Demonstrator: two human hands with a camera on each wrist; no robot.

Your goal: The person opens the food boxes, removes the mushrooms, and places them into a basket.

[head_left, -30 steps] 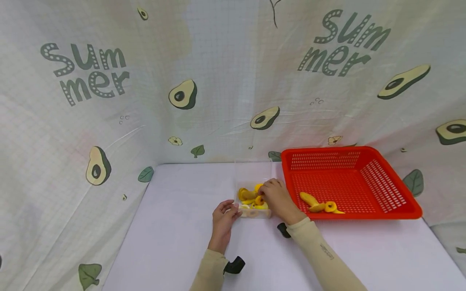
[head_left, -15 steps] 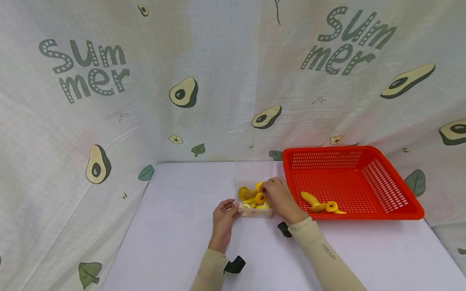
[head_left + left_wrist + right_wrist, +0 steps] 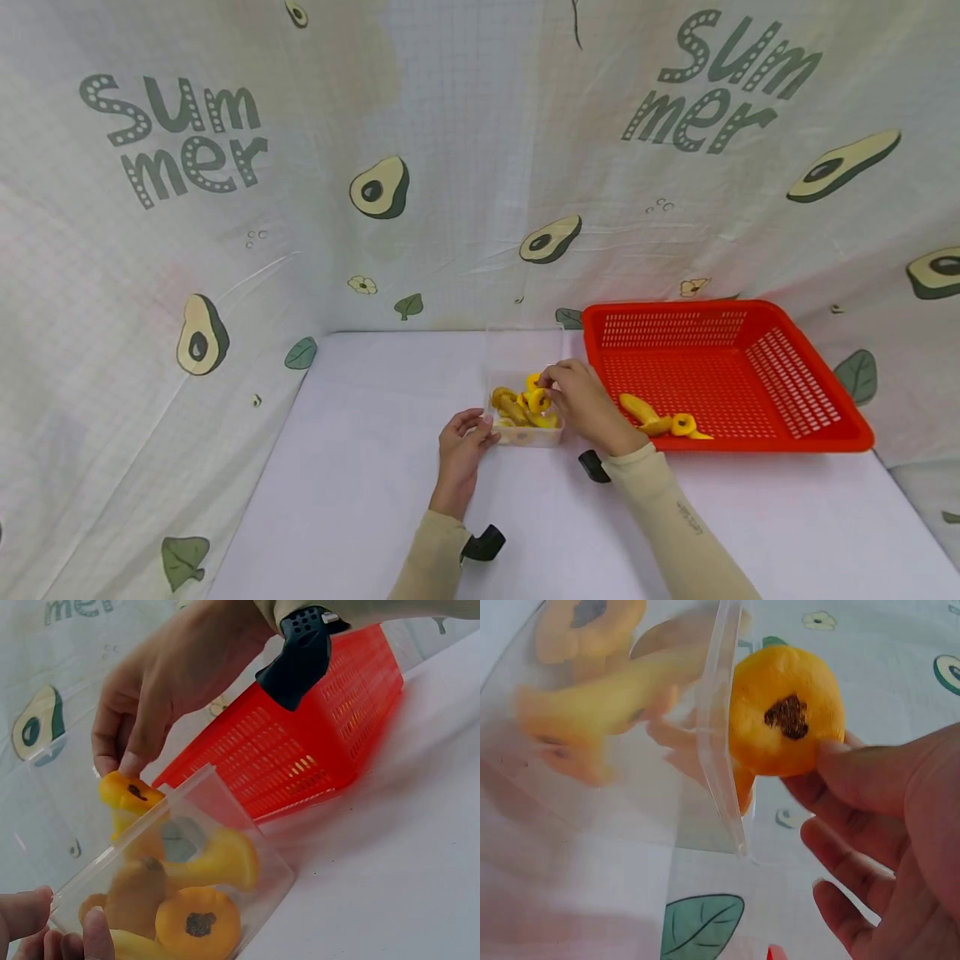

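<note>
My right hand (image 3: 588,406) pinches a round yellow-orange toy piece (image 3: 769,679) with a rough dark patch in its middle, between thumb and fingers. The piece is at the rim of a clear plastic box (image 3: 517,438), its lower part overlapping the rim in the left wrist view. At the box's near left corner, my left hand (image 3: 459,454) holds the wall between thumb and fingers. Inside lie several yellow pieces, among them a brownish-yellow mushroom-shaped one (image 3: 510,407) and another round orange one with a dark centre (image 3: 199,922).
Right of the box stands a red perforated basket (image 3: 817,400). A long yellow piece (image 3: 637,407) and a yellow ring-like piece (image 3: 683,425) lie by its near wall. The box's clear lid (image 3: 525,350) stands open at the back, before a printed cloth backdrop (image 3: 450,267).
My right hand has moved slightly up and right, raising the round piece. The mushroom-shaped piece in the box has tilted over. My left hand has stayed at the corner.
</note>
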